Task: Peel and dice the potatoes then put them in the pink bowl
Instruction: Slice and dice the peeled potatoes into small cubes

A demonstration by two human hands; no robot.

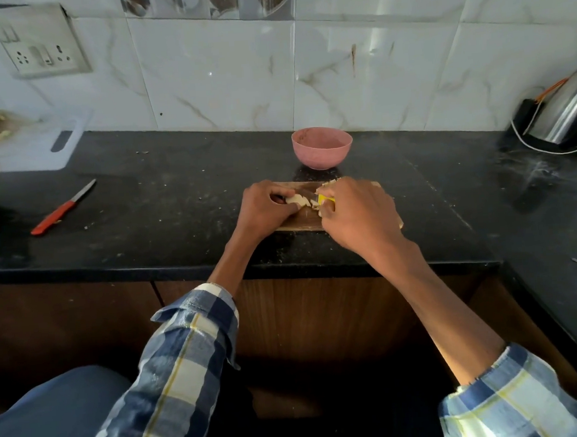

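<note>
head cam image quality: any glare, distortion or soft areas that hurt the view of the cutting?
Head view: wide-angle bending curves the counter edge and wall tiles; window glare streaks the tiles above the pink bowl; a bright patch falls on the right forearm; corners are soft, the white board at left blurred. Left hand, right hand and potato are fairly sharp, though the hands hide most of the blade.

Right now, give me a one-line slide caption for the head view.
Left hand steadies peeled potato on wooden board, right hand cuts with yellow-handled knife; pink bowl waits behind.
</note>
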